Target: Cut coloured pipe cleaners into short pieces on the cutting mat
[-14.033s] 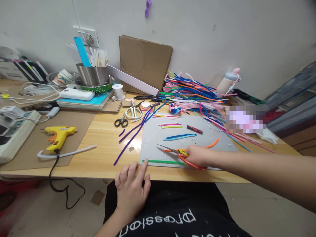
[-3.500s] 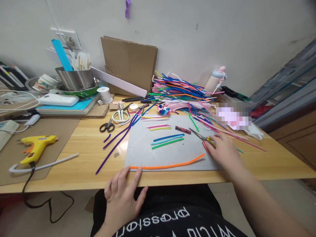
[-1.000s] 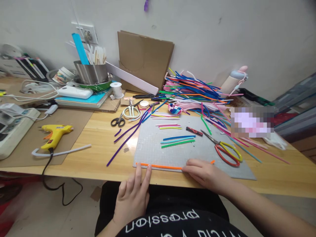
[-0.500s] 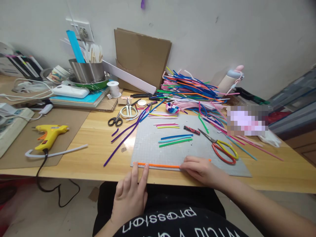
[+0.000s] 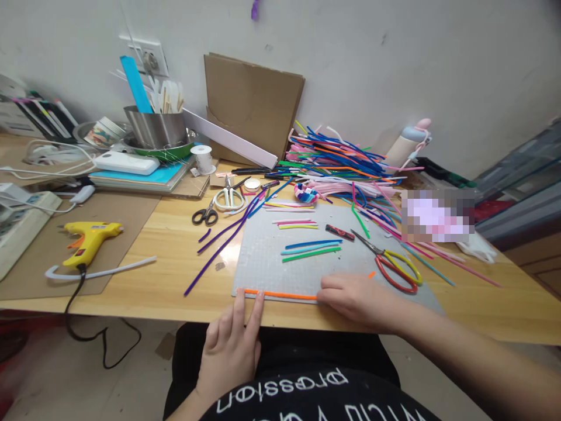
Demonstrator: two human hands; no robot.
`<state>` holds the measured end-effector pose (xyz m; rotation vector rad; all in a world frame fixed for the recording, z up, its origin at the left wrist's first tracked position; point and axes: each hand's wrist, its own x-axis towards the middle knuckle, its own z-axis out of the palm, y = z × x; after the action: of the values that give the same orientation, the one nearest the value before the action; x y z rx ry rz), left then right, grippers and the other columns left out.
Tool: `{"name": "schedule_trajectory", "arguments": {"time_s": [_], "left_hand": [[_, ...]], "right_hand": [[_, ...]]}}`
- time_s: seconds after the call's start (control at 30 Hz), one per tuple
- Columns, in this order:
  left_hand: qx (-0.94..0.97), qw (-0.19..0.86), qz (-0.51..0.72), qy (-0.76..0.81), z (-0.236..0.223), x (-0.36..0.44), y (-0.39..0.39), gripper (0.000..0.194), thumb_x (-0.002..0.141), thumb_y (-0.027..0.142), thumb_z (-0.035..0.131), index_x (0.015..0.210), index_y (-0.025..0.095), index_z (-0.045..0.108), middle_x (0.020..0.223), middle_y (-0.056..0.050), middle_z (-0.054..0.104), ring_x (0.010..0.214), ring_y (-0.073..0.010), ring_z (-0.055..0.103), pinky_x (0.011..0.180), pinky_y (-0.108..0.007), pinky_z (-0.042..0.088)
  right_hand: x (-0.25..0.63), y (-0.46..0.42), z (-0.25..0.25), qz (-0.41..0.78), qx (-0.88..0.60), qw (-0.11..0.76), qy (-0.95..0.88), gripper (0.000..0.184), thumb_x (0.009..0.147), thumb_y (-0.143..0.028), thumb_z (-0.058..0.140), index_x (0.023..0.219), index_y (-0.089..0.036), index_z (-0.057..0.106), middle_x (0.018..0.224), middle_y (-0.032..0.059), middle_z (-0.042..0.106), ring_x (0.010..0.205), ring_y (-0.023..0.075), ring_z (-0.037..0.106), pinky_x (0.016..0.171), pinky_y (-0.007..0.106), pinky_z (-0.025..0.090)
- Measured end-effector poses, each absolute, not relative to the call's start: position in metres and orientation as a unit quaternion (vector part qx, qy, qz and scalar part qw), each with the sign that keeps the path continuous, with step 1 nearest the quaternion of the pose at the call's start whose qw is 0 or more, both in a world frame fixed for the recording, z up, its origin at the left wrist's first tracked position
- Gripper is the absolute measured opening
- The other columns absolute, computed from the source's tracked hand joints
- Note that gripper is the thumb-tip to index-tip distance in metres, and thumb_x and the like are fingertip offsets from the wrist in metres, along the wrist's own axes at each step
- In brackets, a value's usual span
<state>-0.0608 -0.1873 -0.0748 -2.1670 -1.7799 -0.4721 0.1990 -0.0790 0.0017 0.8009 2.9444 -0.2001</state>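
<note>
An orange pipe cleaner [image 5: 289,294] lies along the front edge of the grey cutting mat [image 5: 263,266]. Two outstretched fingertips of my left hand [image 5: 234,330] press on its left end. My right hand [image 5: 357,299] pinches it farther right; the fingers cover that stretch, and an orange tip shows beyond the knuckles. On the mat behind lie cut pipe cleaners in blue, light blue and green [image 5: 311,254], with pink and yellow ones [image 5: 298,224] farther back. Scissors with red and yellow handles [image 5: 397,270] rest partly spread to the right of my right hand.
Purple pipe cleaners [image 5: 214,257] lie left of the mat, near black scissors [image 5: 204,217] and white-handled scissors [image 5: 228,200]. A yellow glue gun [image 5: 90,240] sits at the left. Behind the mat is a heap of coloured pipe cleaners [image 5: 342,155]; a bottle [image 5: 405,146] stands beside it.
My right hand has shifted slightly left along the orange pipe cleaner, and the tip behind it points up more. My left hand stays in place.
</note>
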Motion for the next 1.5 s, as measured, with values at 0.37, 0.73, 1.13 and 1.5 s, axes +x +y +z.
{"name": "schedule_trajectory", "arguments": {"time_s": [0.37, 0.73, 1.13, 1.5], "left_hand": [[-0.750, 0.133, -0.172, -0.625, -0.076, -0.061, -0.188, 0.074, 0.079, 0.030, 0.059, 0.145, 0.030, 0.024, 0.139, -0.014, 0.046, 0.103, -0.0274, 0.055, 0.084, -0.039, 0.028], [-0.773, 0.081, -0.183, -0.603, -0.062, -0.072, -0.180, 0.054, 0.079, 0.026, 0.054, 0.132, 0.027, 0.050, 0.130, -0.013, 0.053, 0.105, -0.0300, 0.051, 0.086, -0.041, 0.032], [-0.819, -0.132, -0.427, -0.360, 0.059, -0.015, -0.090, 0.020, 0.084, 0.026, 0.059, 0.103, 0.022, 0.054, 0.101, -0.004, 0.063, 0.098, -0.0191, 0.054, 0.087, -0.035, 0.036], [-0.512, -0.700, -0.383, -0.317, 0.075, 0.030, -0.030, 0.021, 0.076, 0.035, 0.066, 0.072, 0.016, 0.058, 0.051, 0.006, 0.043, 0.044, -0.0052, 0.035, 0.044, -0.020, 0.023]], "right_hand": [[0.166, -0.068, 0.024, 0.092, 0.104, 0.091, 0.986, 0.008, 0.085, -0.013, 0.057, 0.078, -0.016, 0.060, 0.076, 0.0025, 0.057, 0.071, 0.0170, 0.047, 0.057, 0.030, 0.031], [0.162, -0.053, 0.023, 0.092, -0.028, 0.064, 0.993, 0.023, 0.090, -0.011, 0.044, 0.078, -0.016, 0.063, 0.082, 0.0027, 0.059, 0.085, 0.0193, 0.047, 0.102, 0.042, 0.026], [0.178, -0.054, 0.066, -0.599, 0.180, -0.359, 0.693, 0.013, 0.091, -0.030, 0.051, 0.083, -0.020, 0.052, 0.094, 0.0030, 0.047, 0.089, 0.0154, 0.047, 0.082, 0.031, 0.040], [0.199, -0.021, 0.050, -0.638, 0.202, -0.492, 0.556, 0.014, 0.077, -0.033, 0.070, 0.086, -0.023, 0.066, 0.087, 0.0010, 0.057, 0.084, 0.0155, 0.053, 0.079, 0.031, 0.045]]}}
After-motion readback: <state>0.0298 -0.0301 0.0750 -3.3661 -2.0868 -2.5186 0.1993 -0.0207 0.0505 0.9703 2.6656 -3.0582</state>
